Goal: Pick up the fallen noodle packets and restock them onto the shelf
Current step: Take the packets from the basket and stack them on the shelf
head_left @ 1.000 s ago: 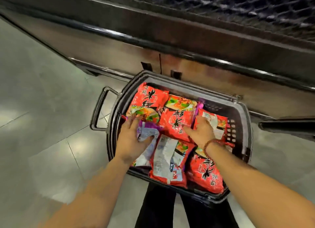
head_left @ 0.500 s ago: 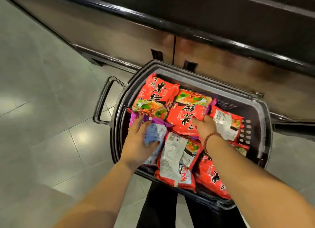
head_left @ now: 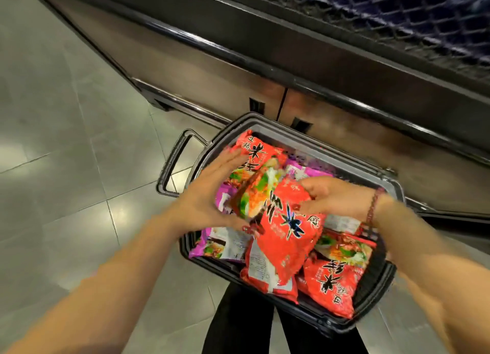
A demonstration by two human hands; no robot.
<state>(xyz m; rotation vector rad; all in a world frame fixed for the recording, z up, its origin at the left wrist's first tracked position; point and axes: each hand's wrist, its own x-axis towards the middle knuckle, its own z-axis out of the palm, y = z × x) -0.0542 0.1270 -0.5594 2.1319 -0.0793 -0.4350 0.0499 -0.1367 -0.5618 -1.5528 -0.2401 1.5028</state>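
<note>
Grip: a red packet (head_left: 286, 237) is clamped between the left hand (head_left: 209, 197) and the right hand (head_left: 334, 194), raised over the basket (head_left: 381, 295).
Left hand: fingers are spread against the packet's left side.
Right hand: fingers are closed on its top edge.
Basket: red and purple packets (head_left: 220, 247) are piled inside.
Shelf base (head_left: 212, 70): seen just behind the basket.

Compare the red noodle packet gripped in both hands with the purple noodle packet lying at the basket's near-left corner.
The red noodle packet is raised above the pile, pinched between the left hand and right hand; the purple noodle packet lies untouched in the black plastic basket. The red one shows bold dark lettering on its front, the purple one a pale printed panel. Both are soft, crinkly sealed pouches.
</note>
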